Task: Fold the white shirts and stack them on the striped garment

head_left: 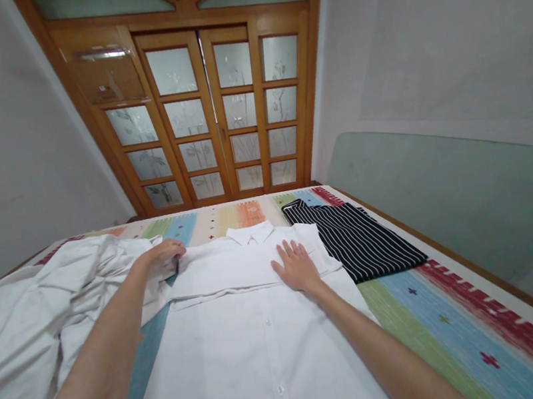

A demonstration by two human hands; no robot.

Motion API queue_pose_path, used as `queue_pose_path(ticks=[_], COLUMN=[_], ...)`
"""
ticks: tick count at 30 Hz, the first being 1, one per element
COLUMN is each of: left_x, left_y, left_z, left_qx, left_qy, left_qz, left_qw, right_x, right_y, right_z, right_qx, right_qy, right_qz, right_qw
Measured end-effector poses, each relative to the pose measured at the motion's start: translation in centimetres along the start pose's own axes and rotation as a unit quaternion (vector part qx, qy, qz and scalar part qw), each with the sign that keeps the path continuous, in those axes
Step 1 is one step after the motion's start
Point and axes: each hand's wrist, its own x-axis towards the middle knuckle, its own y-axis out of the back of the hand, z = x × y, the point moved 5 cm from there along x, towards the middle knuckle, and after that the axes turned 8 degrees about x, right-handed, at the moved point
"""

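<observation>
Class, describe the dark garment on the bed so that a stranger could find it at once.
Start at the bed's striped, multicoloured cover. To the right of the white shirt under the right hand lies the folded striped garment. It alone is dark with thin white stripes; its neighbours are plain white.

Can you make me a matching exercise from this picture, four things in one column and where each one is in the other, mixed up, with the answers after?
Things:
1. right hand
2. left hand
3. striped garment
4. crumpled white clothes

Places:
A. folded, right of the white shirt
B. heaped at the left of the bed
C. flat on the shirt's folded upper part
D. at the shirt's left shoulder edge

Pairs: 1-C, 2-D, 3-A, 4-B
</observation>
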Motion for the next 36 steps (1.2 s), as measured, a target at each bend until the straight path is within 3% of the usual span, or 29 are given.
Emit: queue_pose_path(ticks=[11, 17, 23, 31, 36], left_x=[-1.7, -1.7, -1.0, -0.7, -1.0], left_y=[-0.5, -0.2, -0.4, 0.3, -0.1], left_z=[0.4, 0.7, 0.2, -0.3, -1.0], left_qx=[-0.119, -0.098, 0.011, 0.103, 0.114], left_qy=[0.038, 0.020, 0.013, -0.005, 0.024], left_qz=[-0.071, -0.112, -0.073, 0.011, 0.045], left_qw=[0.990, 0.989, 0.997, 0.995, 0.992], right_x=[0.0, 0.1, -0.1, -0.4, -0.3], right_y=[0.0, 0.0, 0.2, 1.1, 0.7], right_z=[0.1, 0.2, -0.1, -0.7, -0.6], right_qx=[0.001, -0.003, 0.004, 0.004, 0.013], right_qy=[0.001, -0.003, -0.001, 0.040, 0.035], right_qz=[-0.006, -0.009, -0.001, 0.083, 0.055], right_qw=[1.000, 1.000, 1.000, 0.996, 0.998])
